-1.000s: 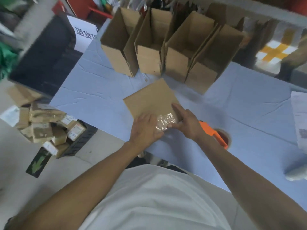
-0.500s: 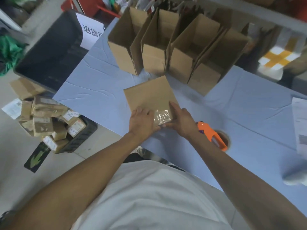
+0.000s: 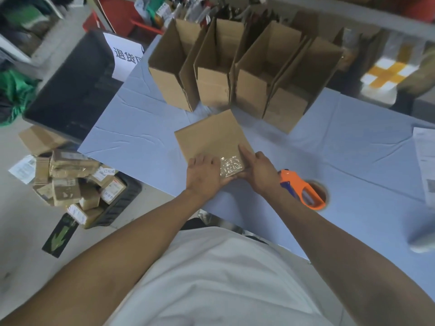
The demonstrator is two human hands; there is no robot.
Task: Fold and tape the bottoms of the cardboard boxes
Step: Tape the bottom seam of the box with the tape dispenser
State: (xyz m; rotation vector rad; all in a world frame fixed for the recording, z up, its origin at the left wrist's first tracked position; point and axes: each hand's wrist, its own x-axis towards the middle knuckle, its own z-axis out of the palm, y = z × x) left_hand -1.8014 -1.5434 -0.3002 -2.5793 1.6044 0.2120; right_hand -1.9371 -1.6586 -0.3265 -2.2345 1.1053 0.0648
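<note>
Right now a box (image 3: 213, 135) is lying on the blue table (image 3: 141, 142), just in front of four open boxes (image 3: 237, 74) standing in a row, and it is being pressed at its near end by both hands. Crinkled clear tape (image 3: 231, 166) is seen on that near end, between the left hand (image 3: 204, 173) and the right hand (image 3: 258, 171). The left hand is laid flat, fingers together and pushed down on the cardboard beside the tape; the right hand is set against the tape's other side with its forefinger stretched out along the edge, nothing being pinched by either. The cardboard is judged light and fairly stiff, easily dented at the corners, and likely to slide on the cloth unless it is held down; the tape is thin, sticky and already wrinkled, so it is best smoothed with flat fingers from the middle outward. The box is best gripped by its side edges, not by the taped seam. An orange dispenser (image 3: 300, 190) lies just beside the right wrist. Whether the flaps under the tape are fully closed cannot be told, as the seam is covered by glare and fingers; the box's height is also hard to make out
</note>
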